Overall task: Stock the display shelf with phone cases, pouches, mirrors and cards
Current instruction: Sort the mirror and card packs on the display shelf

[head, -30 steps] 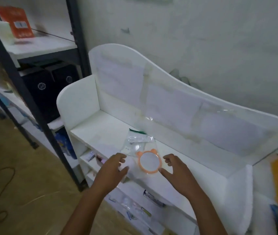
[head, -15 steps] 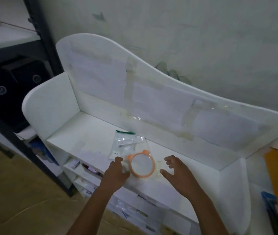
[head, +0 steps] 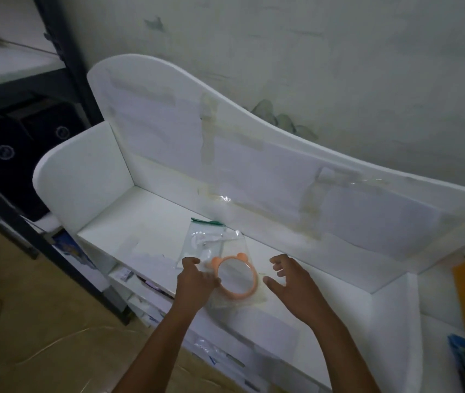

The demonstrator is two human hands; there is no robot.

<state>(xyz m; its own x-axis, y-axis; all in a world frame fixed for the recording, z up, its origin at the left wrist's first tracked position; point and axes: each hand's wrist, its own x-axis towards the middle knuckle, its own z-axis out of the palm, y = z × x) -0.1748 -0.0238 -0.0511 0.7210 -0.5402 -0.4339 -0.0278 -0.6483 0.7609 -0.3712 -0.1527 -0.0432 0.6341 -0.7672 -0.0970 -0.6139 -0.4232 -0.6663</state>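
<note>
Orange-rimmed mirror [head: 236,275] lies on white shelf [head: 146,222]; no writing legible.

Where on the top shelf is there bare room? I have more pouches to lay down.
Bare board runs from the left side panel to the clear pouch, and from the right hand to the right end wall. The middle is crowded: pouch, orange mirror, left hand.

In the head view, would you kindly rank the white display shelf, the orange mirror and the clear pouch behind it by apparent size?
1. white display shelf
2. clear pouch
3. orange mirror
The pouch and mirror look close in size, so their order is uncertain.
</note>
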